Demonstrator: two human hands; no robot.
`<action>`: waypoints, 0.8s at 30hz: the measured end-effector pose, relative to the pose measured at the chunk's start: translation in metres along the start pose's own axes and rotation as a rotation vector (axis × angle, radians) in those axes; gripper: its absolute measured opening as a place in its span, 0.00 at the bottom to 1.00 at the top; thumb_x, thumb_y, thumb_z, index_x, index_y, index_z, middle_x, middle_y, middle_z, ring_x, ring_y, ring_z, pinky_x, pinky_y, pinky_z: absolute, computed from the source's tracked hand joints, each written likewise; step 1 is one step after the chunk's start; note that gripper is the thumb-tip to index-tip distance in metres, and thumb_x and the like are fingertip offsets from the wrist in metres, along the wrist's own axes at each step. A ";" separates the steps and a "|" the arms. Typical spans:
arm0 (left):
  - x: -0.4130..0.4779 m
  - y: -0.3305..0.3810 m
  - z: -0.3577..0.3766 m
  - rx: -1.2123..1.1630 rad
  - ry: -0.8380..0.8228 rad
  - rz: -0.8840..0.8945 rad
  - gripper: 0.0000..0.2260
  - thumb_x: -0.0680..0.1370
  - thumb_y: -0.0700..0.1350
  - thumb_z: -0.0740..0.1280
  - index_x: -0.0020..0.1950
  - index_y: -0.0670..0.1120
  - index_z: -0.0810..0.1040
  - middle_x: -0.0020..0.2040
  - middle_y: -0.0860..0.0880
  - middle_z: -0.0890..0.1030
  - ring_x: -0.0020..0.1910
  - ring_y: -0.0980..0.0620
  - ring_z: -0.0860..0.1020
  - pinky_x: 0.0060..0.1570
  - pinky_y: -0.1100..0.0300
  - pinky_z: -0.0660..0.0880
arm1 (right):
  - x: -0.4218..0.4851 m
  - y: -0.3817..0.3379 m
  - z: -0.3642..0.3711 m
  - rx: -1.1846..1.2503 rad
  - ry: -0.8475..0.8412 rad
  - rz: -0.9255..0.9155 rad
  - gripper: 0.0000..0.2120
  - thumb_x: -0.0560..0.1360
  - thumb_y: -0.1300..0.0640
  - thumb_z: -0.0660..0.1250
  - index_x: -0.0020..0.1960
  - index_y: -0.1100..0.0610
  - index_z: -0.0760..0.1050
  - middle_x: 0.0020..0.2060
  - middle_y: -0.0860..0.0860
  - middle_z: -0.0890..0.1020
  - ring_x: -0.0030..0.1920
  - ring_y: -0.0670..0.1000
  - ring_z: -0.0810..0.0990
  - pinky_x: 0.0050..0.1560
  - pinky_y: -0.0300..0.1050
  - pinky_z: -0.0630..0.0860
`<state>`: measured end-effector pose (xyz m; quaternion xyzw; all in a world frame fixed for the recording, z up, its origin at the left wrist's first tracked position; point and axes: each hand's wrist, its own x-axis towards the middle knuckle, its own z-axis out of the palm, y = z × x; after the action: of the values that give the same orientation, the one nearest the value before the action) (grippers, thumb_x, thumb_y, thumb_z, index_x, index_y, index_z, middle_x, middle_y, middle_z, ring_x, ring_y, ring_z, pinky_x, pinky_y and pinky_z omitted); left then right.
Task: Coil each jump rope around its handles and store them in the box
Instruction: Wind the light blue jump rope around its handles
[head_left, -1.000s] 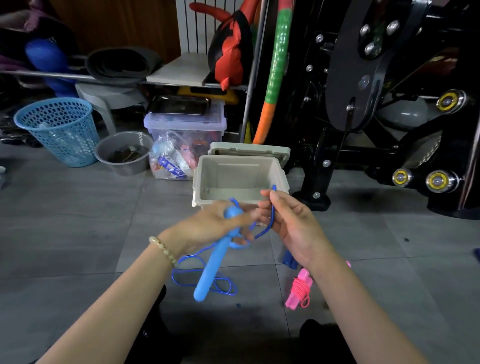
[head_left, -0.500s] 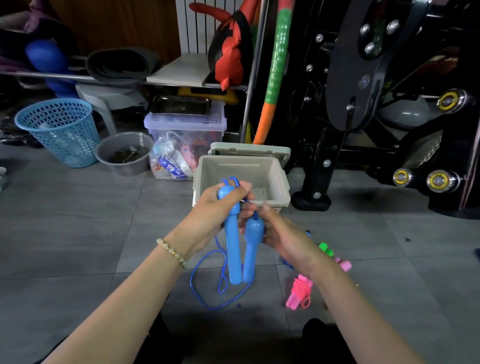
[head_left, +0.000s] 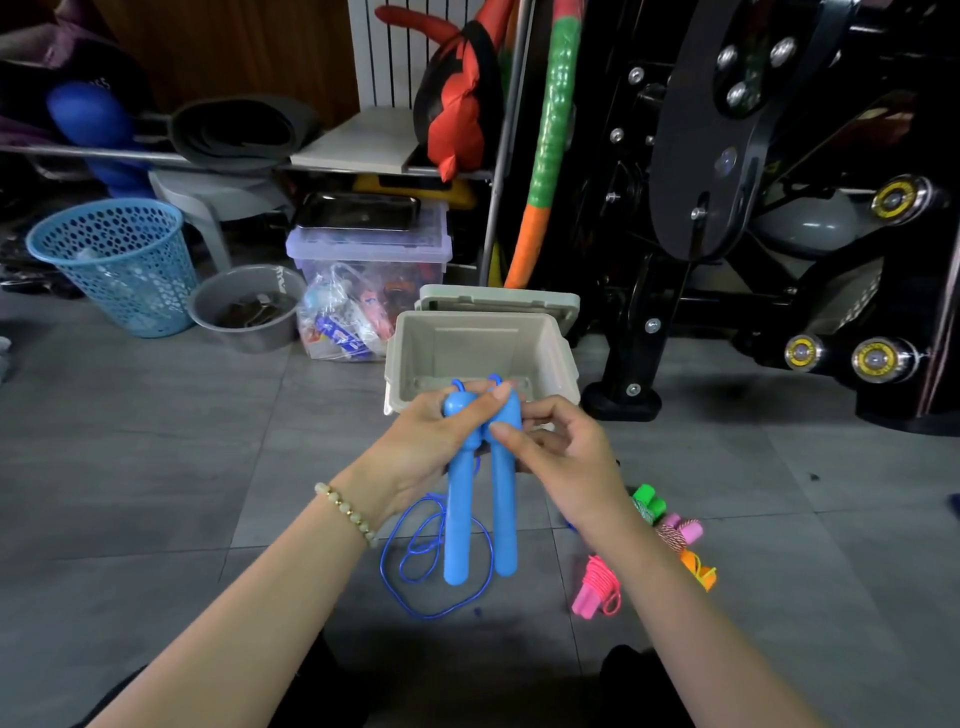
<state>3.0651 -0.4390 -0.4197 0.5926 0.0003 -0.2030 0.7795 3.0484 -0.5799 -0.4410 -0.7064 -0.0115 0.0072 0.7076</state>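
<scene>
Head: two blue handles (head_left: 458, 519), one box (head_left: 467, 345)

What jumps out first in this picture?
The left hand and right hand hold two blue handles side by side at centre, blue cord looping below. Behind them sits an open beige box; a pink rope, green rope and orange rope lie on the floor to the right.
</scene>
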 end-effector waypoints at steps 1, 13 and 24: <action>0.001 0.000 0.001 -0.006 0.021 0.007 0.11 0.77 0.45 0.65 0.54 0.40 0.79 0.52 0.43 0.82 0.49 0.51 0.82 0.50 0.63 0.79 | 0.000 0.002 0.001 -0.033 0.013 -0.010 0.09 0.69 0.62 0.73 0.41 0.57 0.73 0.31 0.45 0.80 0.38 0.52 0.82 0.40 0.47 0.81; 0.007 0.009 -0.006 -0.302 0.159 0.087 0.07 0.77 0.45 0.66 0.50 0.42 0.79 0.51 0.48 0.83 0.50 0.51 0.83 0.43 0.62 0.80 | -0.016 -0.009 0.007 -0.035 -0.454 0.398 0.10 0.76 0.57 0.66 0.50 0.65 0.77 0.43 0.59 0.84 0.40 0.52 0.84 0.46 0.43 0.81; -0.007 -0.004 0.004 0.113 -0.103 -0.078 0.14 0.67 0.59 0.69 0.47 0.53 0.85 0.56 0.42 0.82 0.27 0.51 0.66 0.21 0.63 0.63 | -0.012 -0.015 0.005 0.060 -0.327 0.314 0.11 0.77 0.58 0.63 0.54 0.64 0.77 0.42 0.57 0.84 0.41 0.52 0.84 0.44 0.42 0.80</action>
<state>3.0562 -0.4414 -0.4202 0.6238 -0.0283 -0.2629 0.7355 3.0359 -0.5749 -0.4257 -0.6675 -0.0157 0.2320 0.7073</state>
